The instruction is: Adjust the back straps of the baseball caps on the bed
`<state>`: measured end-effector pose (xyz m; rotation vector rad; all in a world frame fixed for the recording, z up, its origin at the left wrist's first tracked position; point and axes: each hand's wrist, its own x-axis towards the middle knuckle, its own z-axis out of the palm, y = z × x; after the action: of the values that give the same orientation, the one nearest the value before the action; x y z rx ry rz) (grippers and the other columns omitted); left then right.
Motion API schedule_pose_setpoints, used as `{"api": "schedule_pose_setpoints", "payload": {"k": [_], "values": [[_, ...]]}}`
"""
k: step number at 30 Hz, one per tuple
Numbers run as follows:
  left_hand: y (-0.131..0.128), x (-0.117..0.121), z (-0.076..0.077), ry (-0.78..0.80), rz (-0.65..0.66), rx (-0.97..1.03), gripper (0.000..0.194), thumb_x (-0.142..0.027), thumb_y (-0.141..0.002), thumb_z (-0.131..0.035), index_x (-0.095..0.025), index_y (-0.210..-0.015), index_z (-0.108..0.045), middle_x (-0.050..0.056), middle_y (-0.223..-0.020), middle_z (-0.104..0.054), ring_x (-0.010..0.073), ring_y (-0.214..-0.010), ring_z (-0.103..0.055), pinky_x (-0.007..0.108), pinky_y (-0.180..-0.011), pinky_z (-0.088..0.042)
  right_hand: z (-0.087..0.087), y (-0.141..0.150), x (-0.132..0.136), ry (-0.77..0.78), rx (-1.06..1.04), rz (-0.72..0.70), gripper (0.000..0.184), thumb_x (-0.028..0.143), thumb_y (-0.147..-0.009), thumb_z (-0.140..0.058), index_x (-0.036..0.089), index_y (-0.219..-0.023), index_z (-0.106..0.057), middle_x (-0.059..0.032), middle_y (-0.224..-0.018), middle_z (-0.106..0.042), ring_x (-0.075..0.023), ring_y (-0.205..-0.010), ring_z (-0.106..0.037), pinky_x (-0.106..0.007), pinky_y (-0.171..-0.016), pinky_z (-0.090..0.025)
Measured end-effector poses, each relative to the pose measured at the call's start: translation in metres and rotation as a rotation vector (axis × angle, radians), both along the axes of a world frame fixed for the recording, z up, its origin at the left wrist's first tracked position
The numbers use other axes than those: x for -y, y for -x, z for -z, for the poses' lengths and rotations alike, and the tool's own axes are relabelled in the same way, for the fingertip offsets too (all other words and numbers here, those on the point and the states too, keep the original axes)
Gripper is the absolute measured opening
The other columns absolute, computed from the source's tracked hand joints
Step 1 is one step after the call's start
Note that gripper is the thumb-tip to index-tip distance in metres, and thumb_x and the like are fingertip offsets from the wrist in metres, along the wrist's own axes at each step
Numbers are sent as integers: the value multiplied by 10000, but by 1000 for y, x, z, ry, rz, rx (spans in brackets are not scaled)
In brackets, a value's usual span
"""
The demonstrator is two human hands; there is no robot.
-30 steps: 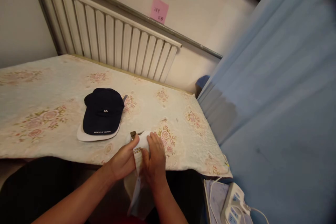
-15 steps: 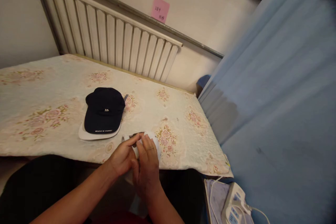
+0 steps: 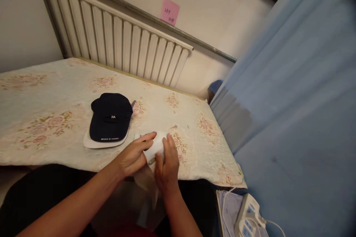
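Note:
Between my hands is a white cap (image 3: 156, 147), partly covered by my fingers and blurred at its lower end. A small oval metal piece, like a buckle, shows on its near side. My left hand (image 3: 136, 155) grips the cap from the left, fingers reaching over its far side. My right hand (image 3: 168, 163) holds the right side, thumb in front and fingers lying along the edge. To the left, a dark navy cap (image 3: 111, 116) with small white lettering rests on top of another cap, whose white brim (image 3: 104, 144) sticks out beneath it.
The caps lie on a bed with a flowered quilted cover (image 3: 55, 92). Behind it are a white radiator (image 3: 119, 33) and a pink note (image 3: 170, 12) on the wall. A blue curtain (image 3: 292, 100) hangs at the right, above a power strip (image 3: 249, 214) with cords.
My hands have moved apart a little, the right one shifting right and up. More of the white cap and its metal piece now shows. The stacked caps have not moved.

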<state>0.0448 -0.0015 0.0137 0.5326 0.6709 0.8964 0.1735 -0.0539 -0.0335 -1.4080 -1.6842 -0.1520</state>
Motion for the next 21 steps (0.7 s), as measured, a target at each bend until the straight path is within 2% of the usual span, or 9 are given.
{"api": "schedule_pose_setpoints", "payload": {"k": [2, 5, 8, 12, 16, 18, 21], "values": [[-3, -8, -20, -74, 26, 33, 536, -51, -771, -615, -74, -1296, -509, 184, -1213, -622, 213, -1010, -635, 305, -898, -496, -13, -5, -4, -36, -43, 37, 472, 271, -939, -415, 148, -1391, -359, -157, -1479, -365, -249, -1385, -316, -516, -1082, -360], [-9, -21, -45, -189, 86, 37, 507, -42, -766, -612, -98, -1267, -555, 150, -1252, -610, 221, -1126, -581, 287, -957, -456, -32, -9, -12, -128, -65, 79, 517, 277, -937, -421, 154, -1425, -304, -158, -1491, -341, -256, -1385, -317, -512, -1087, -357], [-12, -30, -52, -309, 142, -3, 495, -42, -747, -621, -158, -1228, -602, 85, -1264, -617, 235, -1218, -516, 297, -1005, -419, -35, -11, -20, -198, -67, 113, 575, 287, -934, -423, 164, -1459, -224, -162, -1503, -316, -273, -1388, -307, -532, -1082, -356], [-15, -32, -32, -397, 190, -6, 535, -2, -680, -629, -195, -1178, -646, 59, -1219, -651, 260, -1233, -501, 281, -991, -421, -11, -10, -23, -107, -80, 134, 627, 312, -925, -446, 139, -1468, -184, -183, -1492, -328, -270, -1380, -323, -517, -1071, -374], [-21, -22, -7, -382, 214, 77, 603, 34, -664, -593, -193, -1222, -616, 86, -1192, -657, 242, -1157, -556, 267, -938, -431, 13, -10, -18, -27, -85, 118, 625, 338, -917, -454, 123, -1456, -222, -187, -1475, -360, -262, -1370, -346, -488, -1060, -397], [-23, -16, 0, -345, 215, 119, 551, 41, -680, -589, -172, -1187, -635, 92, -1094, -688, 217, -1039, -610, 254, -879, -440, 14, -12, -14, -24, -100, 107, 611, 322, -919, -446, 130, -1455, -226, -181, -1473, -367, -258, -1369, -348, -485, -1062, -396], [-24, -9, 3, -318, 222, 120, 266, 24, -693, -634, -139, -885, -719, 32, -752, -690, 139, -694, -610, 207, -691, -438, 1, -13, -11, -56, -109, 86, 598, 291, -925, -428, 136, -1460, -209, -179, -1487, -341, -257, -1381, -325, -497, -1076, -375]]}}
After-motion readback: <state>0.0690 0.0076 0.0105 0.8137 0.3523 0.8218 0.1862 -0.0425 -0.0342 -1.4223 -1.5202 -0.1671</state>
